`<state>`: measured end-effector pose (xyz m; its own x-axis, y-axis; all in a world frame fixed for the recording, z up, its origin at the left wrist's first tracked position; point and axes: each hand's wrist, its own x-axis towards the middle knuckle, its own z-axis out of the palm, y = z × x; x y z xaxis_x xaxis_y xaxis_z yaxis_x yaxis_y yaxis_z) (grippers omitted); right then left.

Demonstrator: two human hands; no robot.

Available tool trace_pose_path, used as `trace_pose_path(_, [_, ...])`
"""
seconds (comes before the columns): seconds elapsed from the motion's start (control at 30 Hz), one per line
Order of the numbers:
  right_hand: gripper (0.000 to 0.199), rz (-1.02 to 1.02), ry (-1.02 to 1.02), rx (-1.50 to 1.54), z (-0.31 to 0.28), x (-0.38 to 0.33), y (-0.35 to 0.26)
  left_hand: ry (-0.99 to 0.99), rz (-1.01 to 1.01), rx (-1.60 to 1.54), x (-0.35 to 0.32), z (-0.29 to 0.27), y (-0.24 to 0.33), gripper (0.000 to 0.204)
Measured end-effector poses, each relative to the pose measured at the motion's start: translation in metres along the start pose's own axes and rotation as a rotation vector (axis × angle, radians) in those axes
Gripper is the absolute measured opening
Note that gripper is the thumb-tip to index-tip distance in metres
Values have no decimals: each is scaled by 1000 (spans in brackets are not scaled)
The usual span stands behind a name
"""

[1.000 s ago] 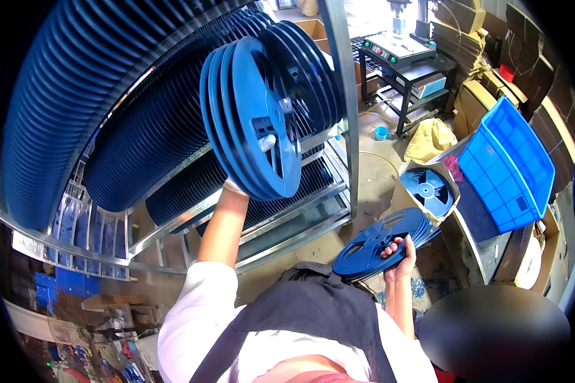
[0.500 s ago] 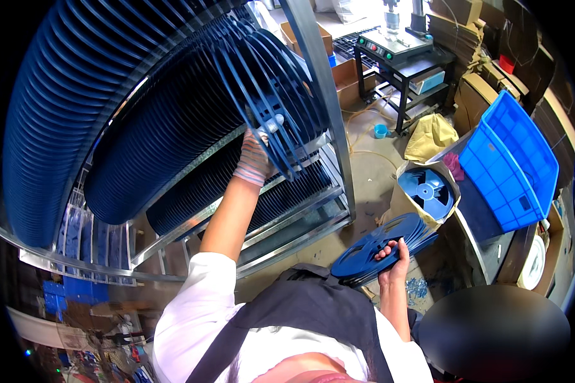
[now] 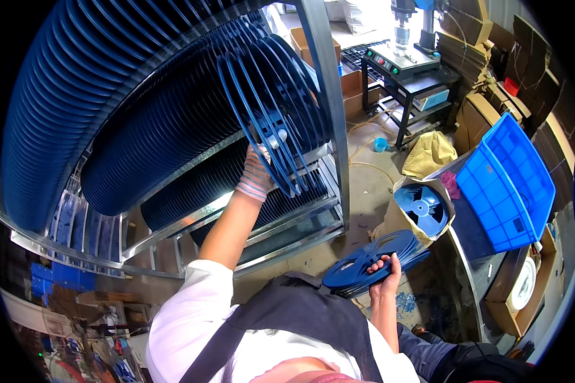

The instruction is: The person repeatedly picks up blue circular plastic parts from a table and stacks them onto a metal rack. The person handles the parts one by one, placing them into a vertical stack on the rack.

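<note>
At rack (image 3: pixel 326 96): left hand (image 3: pixel 257 173) holds reel (image 3: pixel 265 121) edge-on, upright; right hand (image 3: pixel 384 273) grips flat reels (image 3: pixel 364 262)

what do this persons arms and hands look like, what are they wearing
The left hand wears a knitted work glove, pale with a pinkish tint, ending in a ribbed cuff at the wrist. The right hand is bare. Both forearms are uncovered; short white sleeves end above the elbows, under a dark apron with a shoulder strap.

Upright blue reels (image 3: pixel 271 108); flat stack (image 3: pixel 374 262)
</note>
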<state>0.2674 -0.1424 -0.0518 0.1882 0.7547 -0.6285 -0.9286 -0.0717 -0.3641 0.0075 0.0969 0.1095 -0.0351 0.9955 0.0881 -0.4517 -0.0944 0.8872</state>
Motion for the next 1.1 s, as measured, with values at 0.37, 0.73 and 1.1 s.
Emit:
trace_pose_path(0.37, [32,15,-20,-16,-1,4,7,-196,207,206,10,6,-1,47])
trace_pose_path(0.73, [32,21,2,-14,-6,11,6,-208,-64,-89,-11,0,3,42])
trace_pose_path(1.1, [33,56,-44,-67,-2,9,8,33,-209,-106,7,21,21,29])
